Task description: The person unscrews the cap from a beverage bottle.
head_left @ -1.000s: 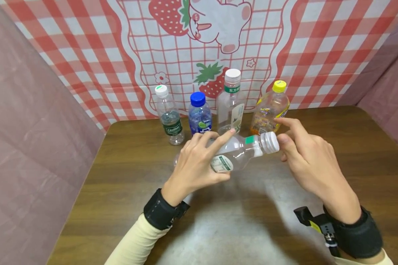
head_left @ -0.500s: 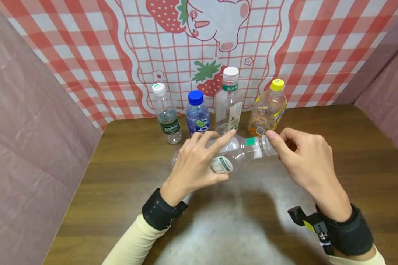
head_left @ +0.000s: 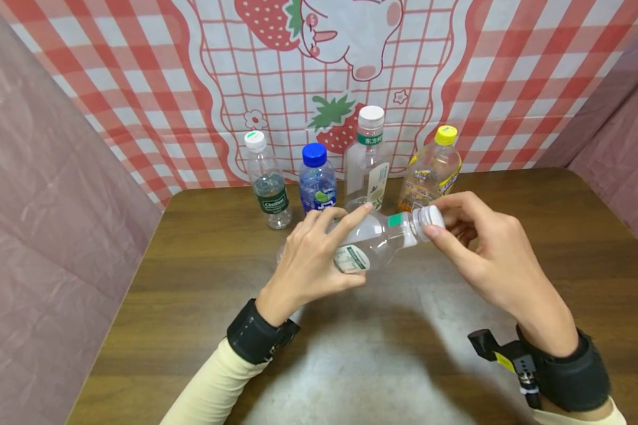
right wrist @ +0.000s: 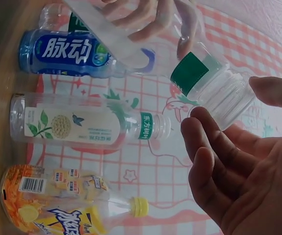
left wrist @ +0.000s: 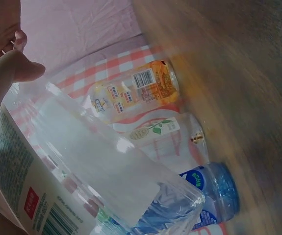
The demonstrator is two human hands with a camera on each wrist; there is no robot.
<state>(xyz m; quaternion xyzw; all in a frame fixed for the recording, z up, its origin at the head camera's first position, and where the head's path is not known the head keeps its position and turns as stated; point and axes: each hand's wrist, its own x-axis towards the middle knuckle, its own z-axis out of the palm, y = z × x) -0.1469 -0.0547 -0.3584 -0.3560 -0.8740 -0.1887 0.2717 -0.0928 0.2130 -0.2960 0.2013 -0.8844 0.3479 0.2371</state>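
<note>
A clear plastic bottle (head_left: 380, 239) with a white-and-green label lies tilted above the table in the head view, neck pointing right. My left hand (head_left: 311, 254) grips its body from above, index finger stretched along the top and thumb below. At the neck, my right hand (head_left: 484, 251) pinches the white bottle cap (head_left: 435, 218) between thumb and index finger. The right wrist view shows the thumb (right wrist: 275, 90) at one side of the cap, with the other fingers (right wrist: 204, 142) curled beneath the neck. In the left wrist view the bottle's base (left wrist: 192, 208) points at the bottles behind.
Behind stand a white-capped Cestbon bottle (head_left: 272, 195), a blue-capped bottle (head_left: 317, 180), a tall white-capped bottle (head_left: 367, 171) and a yellow-capped bottle (head_left: 430, 174). They stand on a wooden table (head_left: 202, 283) before a red checked cloth (head_left: 154, 77). Pink drapes (head_left: 42, 206) hang at the sides.
The right fingers closed over the cap half a second ago, then shifted slightly right, so more of the cap shows again. The left hand keeps its grip, the bottle nearly still.
</note>
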